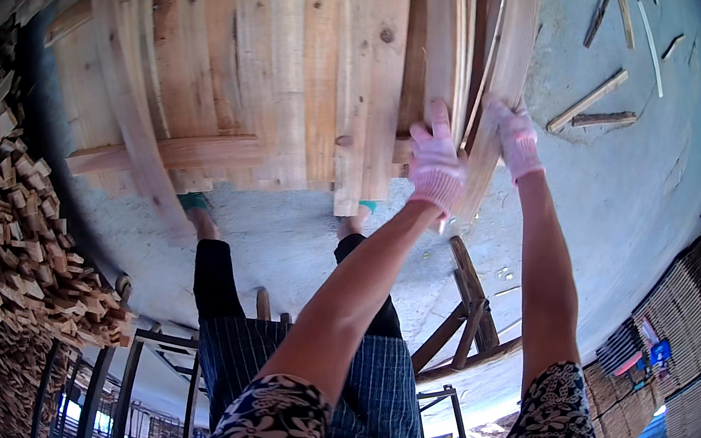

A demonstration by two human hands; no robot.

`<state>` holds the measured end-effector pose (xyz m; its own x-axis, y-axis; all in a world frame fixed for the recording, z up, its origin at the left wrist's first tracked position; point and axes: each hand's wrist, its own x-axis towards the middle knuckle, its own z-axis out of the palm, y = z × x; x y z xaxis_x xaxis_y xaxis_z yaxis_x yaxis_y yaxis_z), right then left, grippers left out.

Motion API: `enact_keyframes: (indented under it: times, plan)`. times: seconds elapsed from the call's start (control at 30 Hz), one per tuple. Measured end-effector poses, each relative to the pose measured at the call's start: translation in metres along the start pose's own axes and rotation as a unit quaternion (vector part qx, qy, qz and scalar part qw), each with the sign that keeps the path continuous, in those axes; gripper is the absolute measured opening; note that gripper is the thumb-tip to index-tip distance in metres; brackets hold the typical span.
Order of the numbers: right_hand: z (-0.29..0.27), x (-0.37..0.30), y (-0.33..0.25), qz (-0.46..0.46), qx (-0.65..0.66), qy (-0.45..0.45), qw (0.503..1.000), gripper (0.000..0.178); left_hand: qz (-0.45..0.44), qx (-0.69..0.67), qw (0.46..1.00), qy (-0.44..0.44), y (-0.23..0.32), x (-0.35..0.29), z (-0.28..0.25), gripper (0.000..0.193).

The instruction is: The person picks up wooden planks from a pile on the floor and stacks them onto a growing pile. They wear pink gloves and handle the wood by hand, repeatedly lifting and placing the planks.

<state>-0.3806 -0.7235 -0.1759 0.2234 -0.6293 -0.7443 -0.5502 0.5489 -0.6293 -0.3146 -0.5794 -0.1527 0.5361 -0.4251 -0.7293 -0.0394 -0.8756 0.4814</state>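
A large stack of pale wooden planks (258, 71) fills the top of the view. At its right side several thin planks stand on edge. My left hand (437, 162), in a pink and white knit glove, grips the end of one of these edge-on planks (446, 35), fingers laid up along it. My right hand (516, 137), gloved the same way, holds a slanted plank (517, 34) that leans just right of the stack. Both bare forearms reach up from flowered sleeves at the bottom edge. The two hands are about a hand's width apart.
A heap of small wood offcuts (10, 222) lies at the left. Loose slats (589, 100) are scattered on the concrete floor (632, 179) at the right. A wooden trestle (471, 310), my legs in dark trousers (216, 283), metal rails (108, 405) and stacked boards (697, 323) sit lower down.
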Motion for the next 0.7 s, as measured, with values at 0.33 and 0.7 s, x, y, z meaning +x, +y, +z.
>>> enact_keyframes:
  times: [0.33,0.7]
  plan:
    - [-0.056,0.053,0.036,0.005,-0.067,0.036,0.997,0.077,0.019,0.17,0.984,0.057,-0.018,0.023,0.044,0.092]
    - [-0.03,0.059,0.047,-0.127,-0.388,0.155,0.9,0.099,0.077,0.226,0.954,0.18,-0.03,0.005,0.047,0.078]
